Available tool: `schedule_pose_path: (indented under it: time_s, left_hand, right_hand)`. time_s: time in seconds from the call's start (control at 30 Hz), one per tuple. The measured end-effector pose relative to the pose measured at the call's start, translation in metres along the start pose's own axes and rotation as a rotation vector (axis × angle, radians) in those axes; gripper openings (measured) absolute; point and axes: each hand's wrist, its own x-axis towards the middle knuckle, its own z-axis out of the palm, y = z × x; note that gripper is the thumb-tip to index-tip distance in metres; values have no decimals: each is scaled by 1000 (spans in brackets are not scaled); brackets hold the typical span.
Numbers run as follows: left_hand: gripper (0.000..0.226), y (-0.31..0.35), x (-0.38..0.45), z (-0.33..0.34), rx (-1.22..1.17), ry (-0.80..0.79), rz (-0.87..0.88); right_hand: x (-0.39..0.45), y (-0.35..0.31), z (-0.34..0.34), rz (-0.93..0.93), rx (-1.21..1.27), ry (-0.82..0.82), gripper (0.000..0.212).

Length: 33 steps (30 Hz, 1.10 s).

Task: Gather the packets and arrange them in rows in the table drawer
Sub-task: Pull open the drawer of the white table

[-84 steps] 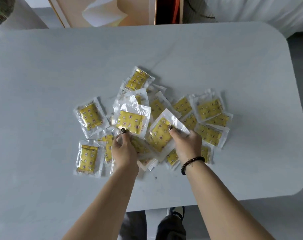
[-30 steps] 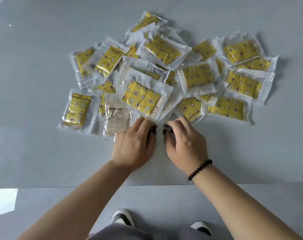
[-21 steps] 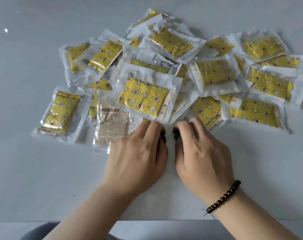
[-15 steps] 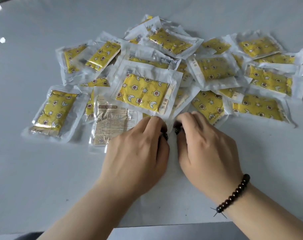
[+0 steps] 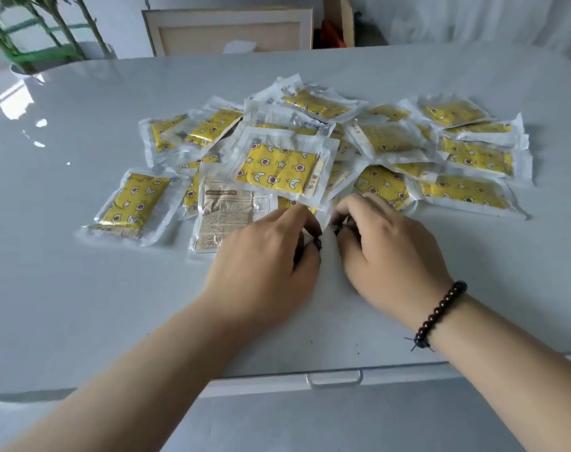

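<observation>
Where the frame begins at the upper left, green plant stems (image 5: 43, 31) stand behind the far edge of the pale grey glossy table (image 5: 82, 305), and the table surface below them is bare down to the near edge.

Toward the left of the middle lies one clear plastic packet with yellow patterned filling (image 5: 132, 205), apart from the others, with free surface on its left side and in front of it. Just to its right a clear packet turned with its printed label side up (image 5: 227, 218) lies flat, and its near right corner is under the left hand (image 5: 261, 265).

In the middle of the frame the heap of clear packets with yellow filling (image 5: 343, 141) spreads wide, many packets overlapping. A large yellow packet with star and moon pattern (image 5: 282, 168) lies on top at the near side of the heap.

The left hand and the right hand (image 5: 388, 252) are close together, backs up, at the near edge of the heap. Their fingers are curled narrow and seem to pinch a clear packet edge between them; what exactly they hold I cannot tell. A dark beaded bracelet (image 5: 439, 313) is on the right wrist.

At the right the heap ends before the table's edge, with bare surface beside it. At the lower centre, under the near table edge, the grey drawer front with a handle (image 5: 335, 377) shows.
</observation>
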Motion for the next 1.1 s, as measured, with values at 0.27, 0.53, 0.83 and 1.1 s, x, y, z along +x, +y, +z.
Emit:
schedule_pose_path:
  time_s: [0.27, 0.53, 0.83, 1.1]
  left_hand:
    - [20, 13, -28, -11, -93, 48, -48]
    - [26, 38, -76, -39, -128, -106, -50]
    - [31, 59, -121, -74, 44, -227, -121]
    - [51, 51, -168, -92, 363, -415, -53]
  right_hand:
    - [-19, -17, -11, 149, 129, -79, 15]
    - [-63, -42, -35, 66, 123, -205, 15]
    - [-127, -62, -59, -29, -48, -264, 26]
    - [-169, -70, -49, -87, -256, -502, 44]
